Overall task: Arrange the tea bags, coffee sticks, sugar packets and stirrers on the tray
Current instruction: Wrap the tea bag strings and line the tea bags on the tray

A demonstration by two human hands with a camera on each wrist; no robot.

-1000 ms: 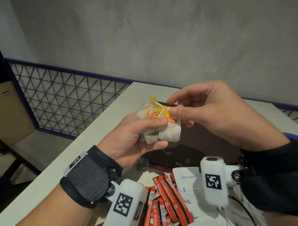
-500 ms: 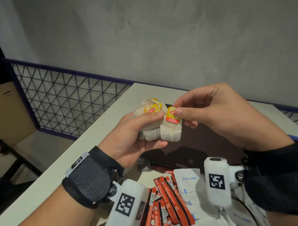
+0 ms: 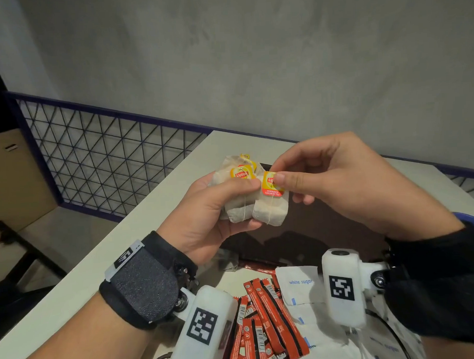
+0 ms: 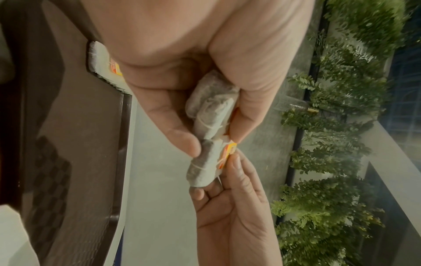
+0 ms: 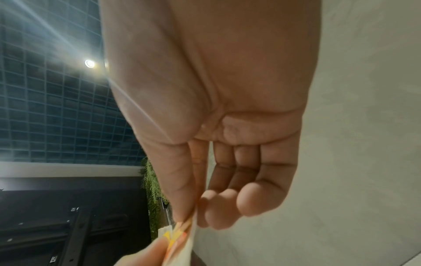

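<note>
My left hand (image 3: 218, 207) grips a small stack of tea bags (image 3: 235, 209) with yellow-red tags, held up above the dark brown tray (image 3: 327, 229). My right hand (image 3: 339, 180) pinches one tea bag (image 3: 271, 210) by its tag (image 3: 270, 184) at the right side of the stack, thumb on top. The left wrist view shows the stack (image 4: 212, 108) between thumb and fingers and the pinched bag (image 4: 202, 165) below it. Another tea bag (image 4: 100, 59) lies on the tray (image 4: 79, 144). Red coffee sticks (image 3: 266, 322) and white sugar packets (image 3: 300, 285) lie near me.
The cream table (image 3: 125, 252) has its left edge beside a blue wire-mesh railing (image 3: 107, 163). A grey wall rises behind the table. A clear wrapper (image 3: 228, 261) lies near the tray's front left corner. Camera mounts hang under both wrists.
My right hand has drawn the pinched tea bag to the right, off the stack in my left hand, so a gap shows between its tag and the stack's tag.
</note>
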